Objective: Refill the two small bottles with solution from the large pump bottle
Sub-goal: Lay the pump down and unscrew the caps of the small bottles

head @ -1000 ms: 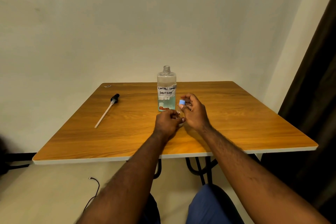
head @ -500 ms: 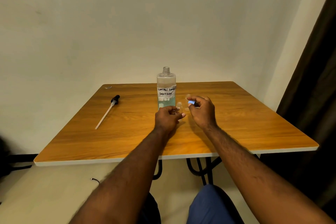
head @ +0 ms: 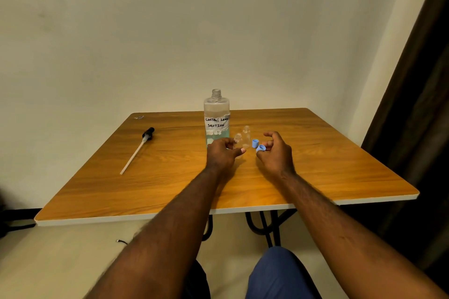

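knee: blue trousers [head: 279,274] at the bottom edge, nearest of all to the camera, in front of the large bottle
table: wood-look top [head: 315,165] with a pale edge and dark metal legs; all the task items sit on it
left hand: [head: 222,155] just in front of the large bottle, fingers curled, thumb and fingers holding the lower part of the near small bottle
right hand: [head: 274,153] front-right of the large bottle, narrow pinch of thumb and forefinger on the held blue cap, other fingers loosely curled
held blue cap: [head: 260,147] open side tilted up, at the right fingertips
second blue cap: [head: 254,143] just beside the held one on its large-bottle side; looks to sit on the table, contact between the two caps cannot be told
near small bottle: [head: 238,141] clear, upright, uncapped, just right of the large bottle's base; no liquid level can be made out
far small bottle: [head: 246,136] clear, upright, uncapped, free of both hands, just beside the near one, a bit farther back; contents cannot be told
large bottle: [head: 216,119] clear, upright, at mid-table; bare threaded neck, handwritten white label "CONTACT LENS SOLUTION", blue-green liquid in the lower part only
pump: [head: 137,152] black head with a long pale tube, lying flat well left of the large bottle, head toward the far side
counts: 1 large bottle, 2 small bottles, 2 blue caps, 1 pump
backdrop: cream wall [head: 145,43] behind the large bottle, dark curtain [head: 418,104] far right of it
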